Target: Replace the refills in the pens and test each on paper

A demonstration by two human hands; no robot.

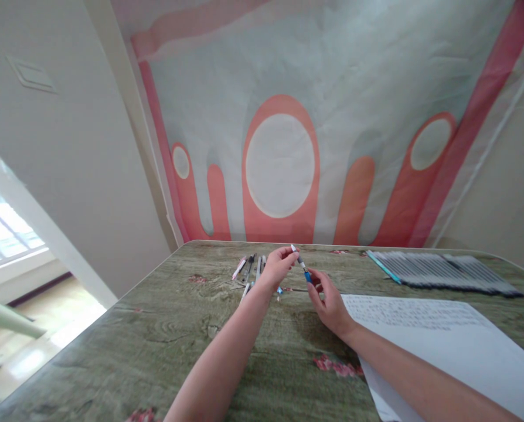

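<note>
Above the far middle of the table, both hands hold a slim pen (300,259) between them. It is tilted, with its white end up and its blue end (307,276) down to the right. My left hand (279,266) pinches the pen's grey-and-white upper part. The fingers of my right hand (326,295) close on the blue end; I cannot tell if that piece is a cap or fully joined. Beside and partly behind my left hand lie several loose pens (248,266) and pen parts. A small blue piece (280,291) rests on the table below my left hand.
A row of many grey pens (446,272) with a teal one (383,267) at its left lies at the back right. A sheet of paper with handwriting (438,351) lies under my right forearm. The wood-patterned table (156,328) meets a pink-and-grey wall covering (279,228).
</note>
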